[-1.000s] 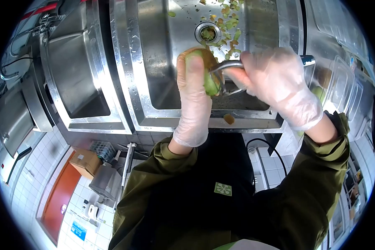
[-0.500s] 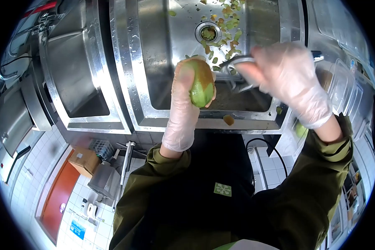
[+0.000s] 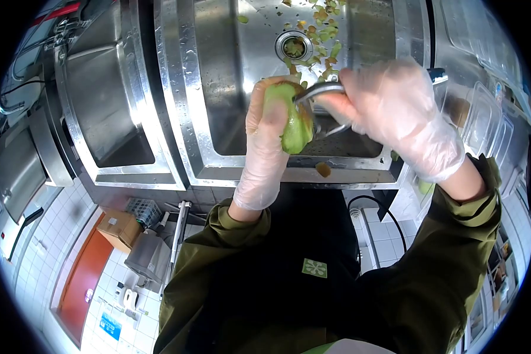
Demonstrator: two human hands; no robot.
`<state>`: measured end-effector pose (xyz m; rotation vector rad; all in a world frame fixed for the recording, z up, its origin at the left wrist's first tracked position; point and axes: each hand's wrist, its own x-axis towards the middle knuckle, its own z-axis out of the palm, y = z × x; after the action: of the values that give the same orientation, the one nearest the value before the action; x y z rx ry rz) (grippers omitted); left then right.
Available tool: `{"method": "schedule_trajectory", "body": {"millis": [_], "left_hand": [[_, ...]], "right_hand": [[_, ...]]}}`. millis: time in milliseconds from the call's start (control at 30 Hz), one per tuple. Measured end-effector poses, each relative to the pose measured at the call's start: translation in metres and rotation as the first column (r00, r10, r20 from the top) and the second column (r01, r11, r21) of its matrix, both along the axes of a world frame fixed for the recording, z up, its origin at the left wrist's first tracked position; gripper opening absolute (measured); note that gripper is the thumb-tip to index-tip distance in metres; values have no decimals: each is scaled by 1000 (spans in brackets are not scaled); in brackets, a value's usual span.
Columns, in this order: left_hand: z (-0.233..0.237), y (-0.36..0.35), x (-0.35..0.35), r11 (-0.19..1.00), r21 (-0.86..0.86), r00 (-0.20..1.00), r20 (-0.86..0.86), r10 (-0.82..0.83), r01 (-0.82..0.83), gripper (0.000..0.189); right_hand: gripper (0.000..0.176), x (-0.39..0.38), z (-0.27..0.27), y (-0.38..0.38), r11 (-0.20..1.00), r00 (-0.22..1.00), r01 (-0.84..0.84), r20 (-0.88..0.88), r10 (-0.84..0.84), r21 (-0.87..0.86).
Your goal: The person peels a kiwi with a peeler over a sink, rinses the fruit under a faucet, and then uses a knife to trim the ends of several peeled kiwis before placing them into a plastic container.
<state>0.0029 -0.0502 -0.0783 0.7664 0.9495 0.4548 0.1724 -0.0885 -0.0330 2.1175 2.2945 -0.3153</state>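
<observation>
My gloved left hand [image 3: 264, 133] grips a green, mango-like fruit [image 3: 298, 133] upright over the near part of the sink, thumb across its front. The fruit's face is mostly pale, wet green flesh, with some brownish skin at the top and right edge. In my gloved right hand [image 3: 398, 106] is a Y-shaped metal peeler [image 3: 323, 88], its fingers closed round the handle. The peeler's head is right at the fruit's right side, and the blade itself is mostly hidden there.
Green and brown peelings [image 3: 324, 35] lie scattered in the steel sink [image 3: 218, 71], some in the drain [image 3: 294, 47]. One brown peeling [image 3: 323, 170] sits on the front rim. A second basin [image 3: 109, 100] is to the left. Clear plastic containers [image 3: 487, 124] stand at the right.
The peeler has moved left from beside the fruit onto its right side. The fruit has shifted slightly right and turned, showing more peeled green surface.
</observation>
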Motion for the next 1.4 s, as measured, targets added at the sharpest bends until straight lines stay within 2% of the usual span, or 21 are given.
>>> {"method": "schedule_trajectory", "body": {"millis": [33, 133, 167, 233, 267, 300, 400, 533, 667, 767, 800, 833, 867, 900, 1000, 1033, 1133, 1267, 1300, 1400], "left_hand": [[2, -1, 1, 1000, 7, 1000, 12, 23, -23, 60], [1, 7, -8, 987, -162, 986, 162, 29, -2, 35], [-7, 7, -14, 989, -142, 974, 227, -4, 37, 33], [-11, 8, -22, 989, -100, 977, 195, -89, 110, 33], [-14, 8, -24, 989, -74, 978, 175, -115, 129, 33], [-20, 8, -25, 993, -83, 972, 225, -63, 84, 35], [-16, 8, -22, 995, -85, 988, 150, -49, 62, 39], [-12, 10, -21, 990, -3, 984, 109, -142, 143, 43], [-18, 6, -19, 987, 93, 979, 145, -141, 128, 37], [-9, 9, -21, 984, 46, 973, 146, -176, 171, 36], [-11, 8, -25, 975, 66, 955, 198, -222, 213, 36], [-15, 7, -30, 963, 89, 931, 248, -268, 253, 37], [-16, 6, -33, 948, 118, 900, 297, -319, 297, 37], [-10, 6, -33, 926, 130, 887, 267, -376, 353, 37], [-9, 11, -32, 973, -41, 948, 235, -213, 229, 39], [-10, 15, -35, 965, -79, 933, 286, -218, 250, 42], [-11, 15, -35, 973, -31, 966, 134, -221, 227, 42], [-13, 12, -33, 970, 48, 963, 122, -241, 237, 39], [-12, 12, -31, 971, 54, 964, 113, -239, 234, 38], [-14, 11, -29, 959, 149, 962, 96, -255, 239, 37]], "right_hand": [[46, 1, -2, 1, 1000, 1000, 6, 20, -7, 2], [46, 4, -10, 4, 1000, 996, 23, 83, -24, 9], [46, 14, -20, 0, 992, 966, -12, 257, -20, 122], [46, 32, -23, 5, 983, 955, 75, 272, -118, 165], [46, 35, -16, 6, 986, 959, 139, 234, -157, 91], [45, 29, -12, 4, 993, 981, 90, 165, -103, 81], [45, 17, -10, -4, 993, 997, -45, -53, 51, 111], [44, 3, 3, -2, 995, 992, -94, -77, 97, 38], [46, 0, 4, 1, 995, 993, -97, -73, 95, -19], [47, 1, 1, 5, 996, 996, -83, 18, 84, -36], [49, 4, -4, 6, 994, 995, -88, 42, 86, 69], [48, 22, -24, 8, 931, 953, -193, 286, 102, 311], [48, 34, -33, 8, 989, 965, -76, 261, 40, 129], [47, 42, -36, 13, 997, 963, 46, 267, -30, -55], [47, 29, -24, 5, 994, 988, 66, 137, -77, 87], [46, 26, -22, 0, 991, 985, 21, 164, -43, 129], [43, 17, -8, -5, 998, 998, 18, 60, -22, 57], [41, 0, 11, -5, 995, 995, -60, -85, 53, -81], [41, 0, 11, -5, 992, 989, -118, -100, 113, -43], [41, -4, 9, -4, 993, 987, -118, -112, 116, -5]]}}
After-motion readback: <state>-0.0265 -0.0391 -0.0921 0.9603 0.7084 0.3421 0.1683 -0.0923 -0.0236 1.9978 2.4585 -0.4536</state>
